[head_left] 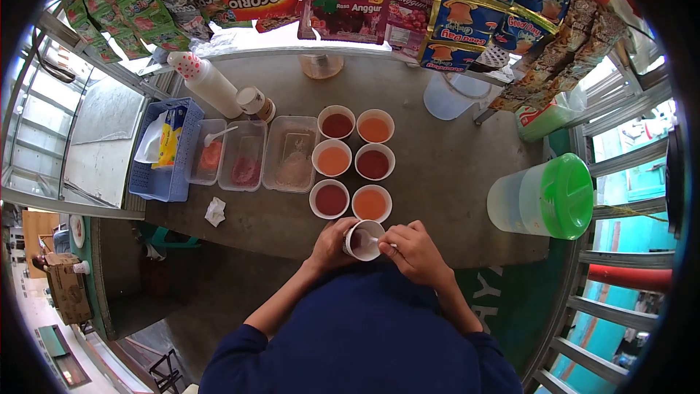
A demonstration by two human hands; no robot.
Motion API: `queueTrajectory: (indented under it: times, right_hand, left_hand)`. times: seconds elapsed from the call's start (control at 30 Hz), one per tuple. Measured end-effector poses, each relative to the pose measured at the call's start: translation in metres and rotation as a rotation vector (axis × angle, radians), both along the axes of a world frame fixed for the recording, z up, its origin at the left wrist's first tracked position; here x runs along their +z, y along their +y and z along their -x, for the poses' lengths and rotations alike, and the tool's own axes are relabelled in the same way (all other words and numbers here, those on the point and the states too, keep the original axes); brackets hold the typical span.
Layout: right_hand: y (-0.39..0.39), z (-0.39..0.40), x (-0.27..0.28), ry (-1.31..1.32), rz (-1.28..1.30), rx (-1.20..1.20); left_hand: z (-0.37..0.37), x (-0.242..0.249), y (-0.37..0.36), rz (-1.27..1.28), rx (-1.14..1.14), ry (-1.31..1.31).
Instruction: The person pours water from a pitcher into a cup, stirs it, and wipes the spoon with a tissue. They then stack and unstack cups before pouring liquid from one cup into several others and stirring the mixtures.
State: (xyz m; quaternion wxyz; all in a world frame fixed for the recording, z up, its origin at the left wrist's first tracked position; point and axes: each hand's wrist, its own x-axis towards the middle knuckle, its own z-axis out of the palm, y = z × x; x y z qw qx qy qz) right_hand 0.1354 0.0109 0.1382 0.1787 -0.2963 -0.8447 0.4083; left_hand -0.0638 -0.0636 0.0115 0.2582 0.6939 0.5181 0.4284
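Big flat grey desk; by its near edge, left fingers wrap a round white paper cup, probably light and squishable, so hold it mid-wall. Right fingers pinch a slim white plastic-looking spoon dipping inside.

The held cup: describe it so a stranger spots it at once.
At the near edge of the grey table, by the navy shirt, the left hand grips a white cup. Unlike the six filled cups beyond, it has a spoon inside, held by the right hand.
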Motion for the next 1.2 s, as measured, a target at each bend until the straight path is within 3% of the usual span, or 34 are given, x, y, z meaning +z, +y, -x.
queueTrajectory:
  times: [0.17,0.27,0.37,0.43,0.57,0.67,0.73,0.87,1.2]
  right_hand:
    - [-0.002,0.002,0.000,0.065,0.119,-0.011]
    - [-0.001,0.003,-0.003,-0.014,-0.081,0.003]
    - [-0.002,0.003,-0.002,0.120,0.130,0.058]
    - [-0.003,0.004,-0.001,0.015,-0.041,-0.041]
    - [-0.001,0.002,-0.001,-0.041,0.011,0.028]
    - [-0.003,0.003,0.001,0.057,0.024,-0.020]
    - [-0.003,0.003,0.004,-0.036,-0.112,-0.018]
    - [-0.004,0.000,0.012,0.044,0.003,0.002]
    - [0.000,-0.011,0.032,-0.066,0.027,0.043]
  left_hand:
    - [-0.002,0.001,0.005,-0.123,0.035,-0.026]
    - [0.001,-0.004,0.000,-0.039,0.003,-0.015]
    - [0.001,-0.006,0.000,-0.041,0.000,-0.068]
    - [0.001,-0.003,0.000,-0.029,-0.005,-0.060]
    - [0.002,-0.003,0.000,-0.059,-0.006,-0.031]
    - [0.003,0.000,0.001,-0.047,-0.019,-0.039]
    - [0.005,-0.001,0.001,-0.072,-0.037,-0.047]
    - [0.006,-0.002,0.002,-0.125,-0.042,-0.038]
    - [0.004,-0.003,0.001,-0.132,0.007,-0.001]
